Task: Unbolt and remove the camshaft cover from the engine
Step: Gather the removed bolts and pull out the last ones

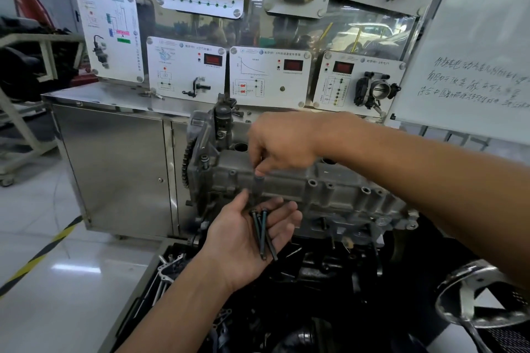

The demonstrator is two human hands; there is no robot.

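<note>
Pinching a bolt (pixel 259 180) atop the camshaft cover (pixel 304 185) — right hand (pixel 284 140); left hand (pixel 239 249) spread flat, palm up — cradling loose bolts (pixel 263 233).

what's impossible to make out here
Head view only:
- Whether the right hand grips the bolt at the cover: motion blur.
- How many bolts lie in the left hand: they overlap.
- Cover's far edge: partly hidden behind the right hand.
- Whiteboard writing: too small and blurred.

right hand (pixel 284 143) pinching cover bolt (pixel 259 180), loose bolts (pixel 263 233) across left hand (pixel 238 249)
</note>
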